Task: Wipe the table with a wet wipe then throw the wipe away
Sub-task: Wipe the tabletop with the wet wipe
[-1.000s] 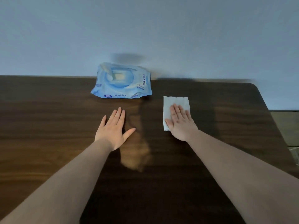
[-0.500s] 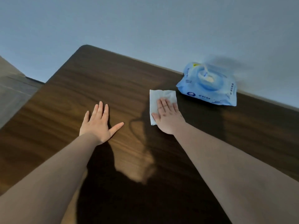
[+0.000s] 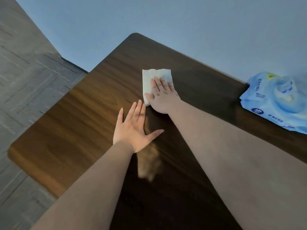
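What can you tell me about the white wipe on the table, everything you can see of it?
The wipe is a white, roughly rectangular sheet, apparently folded, with a soft, slightly wrinkled surface. It lies flat on the dark wooden table, toward the far edge near the wall. The right hand presses on it, palm down, fingers spread, covering its lower right part; the upper edge and left side stay visible. The left hand rests flat on the table just short of it, not touching.
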Tool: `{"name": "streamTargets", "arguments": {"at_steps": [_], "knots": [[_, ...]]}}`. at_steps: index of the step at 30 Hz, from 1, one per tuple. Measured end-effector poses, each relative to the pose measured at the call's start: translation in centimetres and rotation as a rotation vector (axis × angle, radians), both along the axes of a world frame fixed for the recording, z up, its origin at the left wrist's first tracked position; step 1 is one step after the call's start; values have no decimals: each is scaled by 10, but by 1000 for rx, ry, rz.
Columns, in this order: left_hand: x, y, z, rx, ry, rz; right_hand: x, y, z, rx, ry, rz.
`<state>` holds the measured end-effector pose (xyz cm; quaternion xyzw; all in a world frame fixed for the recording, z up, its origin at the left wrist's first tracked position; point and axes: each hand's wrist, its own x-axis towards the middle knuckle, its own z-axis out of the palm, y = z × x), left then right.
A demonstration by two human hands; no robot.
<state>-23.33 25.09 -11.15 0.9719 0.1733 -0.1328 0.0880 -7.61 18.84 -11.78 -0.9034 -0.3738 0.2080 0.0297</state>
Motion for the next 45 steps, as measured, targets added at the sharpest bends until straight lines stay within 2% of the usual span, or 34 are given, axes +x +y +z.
{"name": "streamTargets", "arguments": {"at_steps": [9, 17, 26, 45], "knots": [[1, -2, -4, -14, -29, 9, 1, 13, -2, 21, -17, 20], [1, -2, -1, 52, 37, -71, -24, -60, 3, 25, 6, -138], [1, -50, 5, 65, 25, -277, -30, -221, 9, -58, 9, -378], [70, -329, 13, -81, 49, -759, -91, -594, 4, -159, -11, -1018]]}}
